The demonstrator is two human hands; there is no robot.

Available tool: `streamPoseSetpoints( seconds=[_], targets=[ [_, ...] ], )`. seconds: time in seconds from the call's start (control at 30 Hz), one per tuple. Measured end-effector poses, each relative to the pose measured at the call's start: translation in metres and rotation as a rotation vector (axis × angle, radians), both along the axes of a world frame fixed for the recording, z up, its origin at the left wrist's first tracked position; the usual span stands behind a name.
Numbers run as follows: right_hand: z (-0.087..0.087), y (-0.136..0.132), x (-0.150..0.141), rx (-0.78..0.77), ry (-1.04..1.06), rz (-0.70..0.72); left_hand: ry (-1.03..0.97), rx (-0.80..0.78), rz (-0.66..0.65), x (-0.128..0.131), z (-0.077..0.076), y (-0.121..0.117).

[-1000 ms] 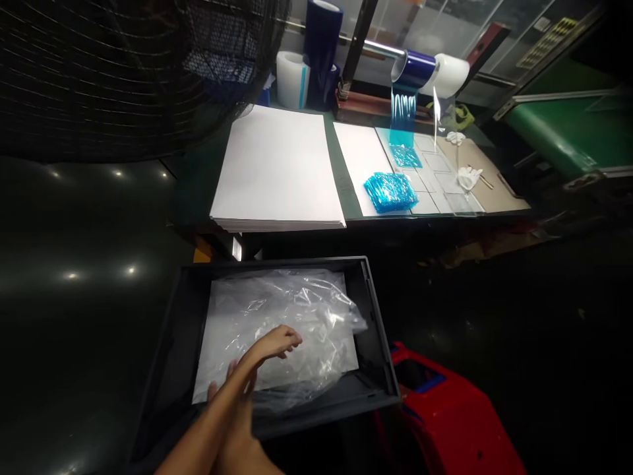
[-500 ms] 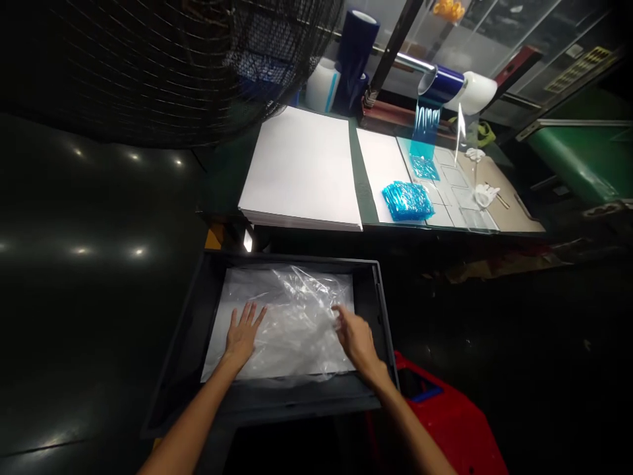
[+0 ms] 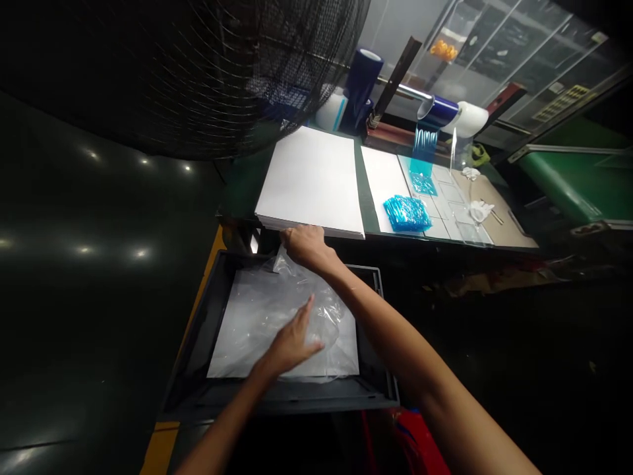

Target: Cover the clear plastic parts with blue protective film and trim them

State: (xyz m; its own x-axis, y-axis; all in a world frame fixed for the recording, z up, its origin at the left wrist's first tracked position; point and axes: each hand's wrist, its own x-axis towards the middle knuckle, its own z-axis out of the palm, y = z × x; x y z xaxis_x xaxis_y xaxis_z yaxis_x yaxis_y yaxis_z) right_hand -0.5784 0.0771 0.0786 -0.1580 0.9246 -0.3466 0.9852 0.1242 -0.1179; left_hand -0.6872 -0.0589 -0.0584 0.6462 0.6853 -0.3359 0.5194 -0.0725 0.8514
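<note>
My right hand (image 3: 307, 247) is closed on a gathered part of a clear plastic sheet (image 3: 329, 316), lifting it above the far side of a dark grey bin (image 3: 198, 343). The rest of the film, creased and shiny, spreads over white sheet material (image 3: 227, 353) lying in the bin. My left hand (image 3: 291, 343), thumb and fingers apart, is over the middle of the film; whether it touches the film I cannot tell.
Beyond the bin, a stack of white sheets (image 3: 311, 181) and a pile of blue film pieces (image 3: 408, 213) lie on the bench. Film rolls (image 3: 440, 109) hang on a bar behind. A caged fan (image 3: 198, 79) looms upper left, and a red object (image 3: 420, 442) sits lower right.
My right hand has moved up and left to the bin's far side and closed on the film, raising it. My left hand has shifted right, toward the film's middle.
</note>
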Motion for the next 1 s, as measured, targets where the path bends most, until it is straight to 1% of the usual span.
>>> streamPoseSetpoints(
  seconds=[0.03,0.1,0.17,0.2,0.23,0.27,0.3,0.33,0.37,0.4,0.43,0.47,0.5,0.53,0.57,0.6,0.63,0.67,0.73,0.77,0.8,0.83,0.87,0.9,0.97,1.0],
  targets=[
    [-0.003,0.003,-0.003,0.017,-0.013,-0.03,0.173,-0.011,-0.062,0.007,-0.006,-0.015],
    [-0.01,0.011,-0.003,0.053,-0.003,-0.094,0.302,-0.041,-0.064,0.011,-0.02,-0.047],
    [-0.017,0.018,0.002,0.068,0.126,-0.138,0.323,-0.07,-0.099,0.001,-0.027,-0.078],
    [-0.021,0.02,0.005,0.053,0.248,-0.161,0.304,-0.091,-0.149,-0.008,-0.026,-0.091],
    [-0.025,0.021,0.008,0.023,0.401,-0.193,0.285,-0.123,-0.219,-0.019,-0.022,-0.101],
    [-0.029,0.02,0.01,-0.019,0.567,-0.237,0.28,-0.167,-0.303,-0.03,-0.013,-0.107],
    [-0.034,0.018,0.01,-0.069,0.723,-0.289,0.303,-0.213,-0.375,-0.041,-0.001,-0.109],
    [-0.038,0.015,0.009,-0.117,0.851,-0.335,0.352,-0.25,-0.421,-0.049,0.013,-0.106],
    [-0.041,0.01,0.006,-0.158,0.939,-0.365,0.376,-0.249,-0.414,-0.053,0.029,-0.1],
    [-0.045,0.005,0.003,-0.182,0.989,-0.372,0.346,-0.182,-0.316,-0.053,0.045,-0.089],
    [-0.047,0.0,-0.002,-0.195,1.012,-0.364,0.246,-0.113,-0.244,-0.048,0.058,-0.076],
    [-0.049,-0.004,-0.006,-0.203,1.019,-0.348,0.119,-0.065,-0.182,-0.039,0.067,-0.062],
    [-0.051,-0.008,-0.01,-0.206,1.025,-0.335,-0.028,-0.067,-0.174,-0.025,0.07,-0.048],
    [-0.052,-0.01,-0.012,-0.212,1.042,-0.338,-0.146,-0.117,-0.191,-0.01,0.066,-0.034],
    [-0.052,-0.01,-0.013,-0.217,1.073,-0.363,-0.186,-0.181,-0.2,0.004,0.055,-0.021],
    [-0.052,-0.01,-0.011,-0.217,1.12,-0.402,-0.115,-0.215,-0.184,0.016,0.038,-0.009],
    [-0.052,-0.008,-0.007,-0.201,1.174,-0.451,-0.036,-0.205,-0.119,0.022,0.017,0.001],
    [-0.053,-0.006,-0.001,-0.158,1.225,-0.507,0.031,-0.185,-0.046,0.023,-0.006,0.009],
    [-0.054,-0.001,0.015,0.001,1.283,-0.599,0.166,-0.117,0.141,0.01,-0.048,0.02],
    [-0.054,0.001,0.022,0.092,1.278,-0.621,0.21,-0.076,0.221,-0.002,-0.063,0.022],
    [-0.056,0.002,0.028,0.168,1.252,-0.63,0.236,-0.044,0.279,-0.014,-0.074,0.022],
    [-0.057,0.002,0.031,0.217,1.203,-0.622,0.249,-0.02,0.322,-0.025,-0.079,0.02],
    [-0.057,0.001,0.031,0.238,1.135,-0.589,0.248,-0.007,0.349,-0.033,-0.079,0.017],
    [-0.057,-0.002,0.028,0.24,1.052,-0.53,0.233,-0.01,0.358,-0.038,-0.075,0.012],
    [-0.052,-0.014,0.017,0.186,0.871,-0.345,0.168,-0.052,0.337,-0.039,-0.059,0.002],
    [-0.047,-0.023,0.01,0.116,0.79,-0.218,0.131,-0.07,0.312,-0.037,-0.05,-0.001]
  ],
)
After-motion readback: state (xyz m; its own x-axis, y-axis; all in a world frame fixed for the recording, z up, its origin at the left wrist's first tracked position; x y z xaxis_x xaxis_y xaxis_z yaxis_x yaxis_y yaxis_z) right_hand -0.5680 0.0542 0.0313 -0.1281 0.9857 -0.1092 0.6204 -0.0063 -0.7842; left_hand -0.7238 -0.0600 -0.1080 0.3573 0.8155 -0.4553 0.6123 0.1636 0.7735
